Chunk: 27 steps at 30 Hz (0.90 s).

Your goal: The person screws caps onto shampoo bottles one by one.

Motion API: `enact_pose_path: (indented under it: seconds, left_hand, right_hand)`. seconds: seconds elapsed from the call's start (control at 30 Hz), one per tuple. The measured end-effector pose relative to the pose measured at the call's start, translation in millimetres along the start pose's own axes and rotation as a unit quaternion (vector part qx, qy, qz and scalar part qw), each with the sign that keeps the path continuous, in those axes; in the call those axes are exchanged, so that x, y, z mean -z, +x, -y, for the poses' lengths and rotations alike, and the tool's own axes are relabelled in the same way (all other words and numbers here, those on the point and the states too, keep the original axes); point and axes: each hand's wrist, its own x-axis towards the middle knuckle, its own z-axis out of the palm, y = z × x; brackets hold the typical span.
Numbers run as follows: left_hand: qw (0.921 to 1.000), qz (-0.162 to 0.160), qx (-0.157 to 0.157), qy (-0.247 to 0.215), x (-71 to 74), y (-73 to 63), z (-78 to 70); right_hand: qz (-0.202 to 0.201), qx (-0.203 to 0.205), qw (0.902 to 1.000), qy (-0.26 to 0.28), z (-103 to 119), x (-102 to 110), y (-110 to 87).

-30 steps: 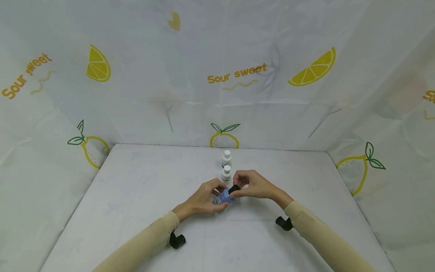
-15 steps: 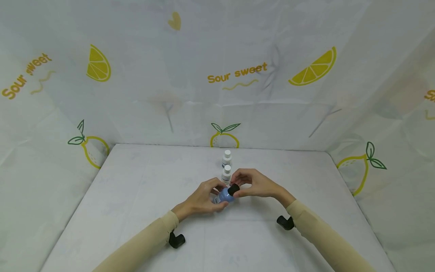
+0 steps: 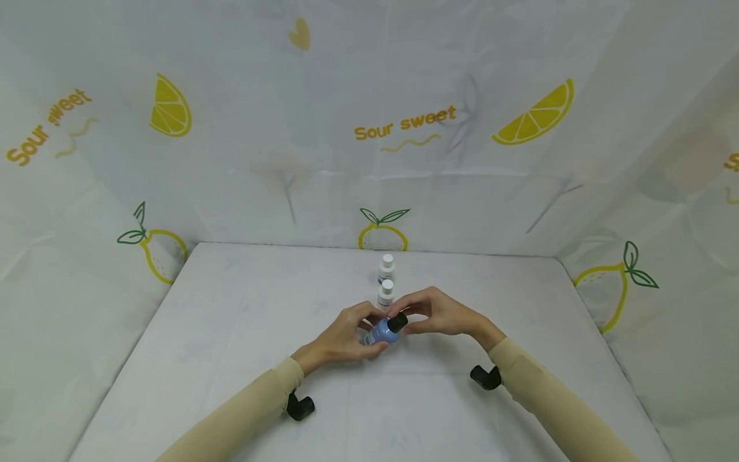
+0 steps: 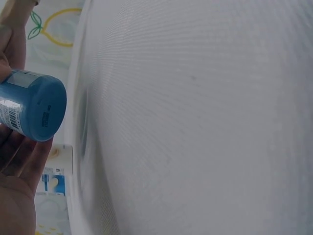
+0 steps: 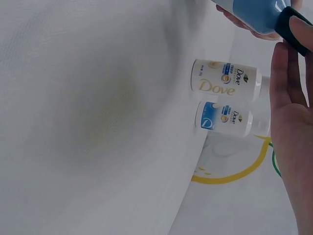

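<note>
A translucent blue bottle (image 3: 378,332) is tilted above the white table, its black cap (image 3: 398,321) up and to the right. My left hand (image 3: 342,337) grips its body, and in the left wrist view the bottle's round base (image 4: 48,108) faces the camera. With thumb and fingers, my right hand (image 3: 447,314) pinches the cap. The right wrist view shows the thumb (image 5: 302,32) against the dark cap. Just behind the hands stands a white Dove bottle (image 3: 385,296) with a white cap. Another white bottle (image 3: 386,272), with blue on its label, stands behind that one.
A white cloth covers the table (image 3: 242,289). Behind it hangs a white sheet (image 3: 242,212) printed with lemons. Black devices sit at both wrists, one at the left sleeve (image 3: 300,408) and one at the right sleeve (image 3: 486,378).
The right hand's fingers have turned around the cap: the thumb has moved right and the index finger has reached further left over it. The left hand and bottle have stayed nearly still.
</note>
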Motion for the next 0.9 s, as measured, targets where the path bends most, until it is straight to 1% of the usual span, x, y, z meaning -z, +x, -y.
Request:
enact_pose_path:
  seconds: [0.07,0.2,0.4,0.63,0.9]
  left_hand:
    - [1.0,0.001,0.0,-0.002,0.1,0.2,-0.4]
    - [1.0,0.004,0.0,-0.002,0.1,0.8,-0.9]
    - [1.0,0.0,-0.002,-0.001,0.0,0.7,-1.2]
    - [1.0,0.0,0.004,-0.001,-0.6,-1.6,-0.4]
    - [0.9999,-0.003,0.007,-0.006,-1.0,-1.3,-1.7]
  right_hand:
    - [-0.001,0.0,1.0,-0.004,0.0,0.4,0.6]
    - [-0.009,-0.016,0.9998,-0.005,-0.5,0.5,1.0]
    - [-0.02,-0.027,0.9993,-0.018,0.1,-1.1,2.0]
    - [-0.02,-0.04,0.9987,-0.026,2.8,-2.6,2.1]
    - [-0.028,-0.036,0.9984,-0.035,4.7,-4.0,2.7]
